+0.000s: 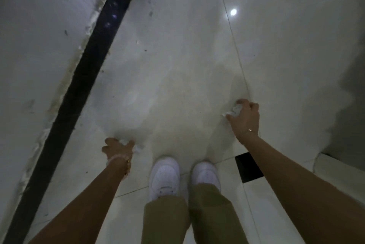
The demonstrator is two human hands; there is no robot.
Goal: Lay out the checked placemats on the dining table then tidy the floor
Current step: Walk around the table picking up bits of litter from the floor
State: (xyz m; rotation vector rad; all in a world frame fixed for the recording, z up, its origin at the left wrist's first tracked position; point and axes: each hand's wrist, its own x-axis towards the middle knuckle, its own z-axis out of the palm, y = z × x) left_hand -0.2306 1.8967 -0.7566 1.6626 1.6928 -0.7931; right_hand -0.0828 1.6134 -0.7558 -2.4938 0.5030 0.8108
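Litter, two items: my left hand (118,149) clenches one crumpled paper wad (124,141), my right hand (246,118) a second wad (235,110), low over the floor (177,55), presumably for binning.

Dim grey light is falling; 2 bright reflections (233,12) are glaring on the glossy floor (177,65); soft blur is smearing detail; wide-angle distortion is bending the edges.

Two hands: left hand (118,148), right hand (246,120). Two crumpled white paper wads: left paper wad (124,141), right paper wad (235,109). Two white sneakers: left sneaker (165,176), right sneaker (205,174). One black floor strip (79,89). One black square tile (247,168).
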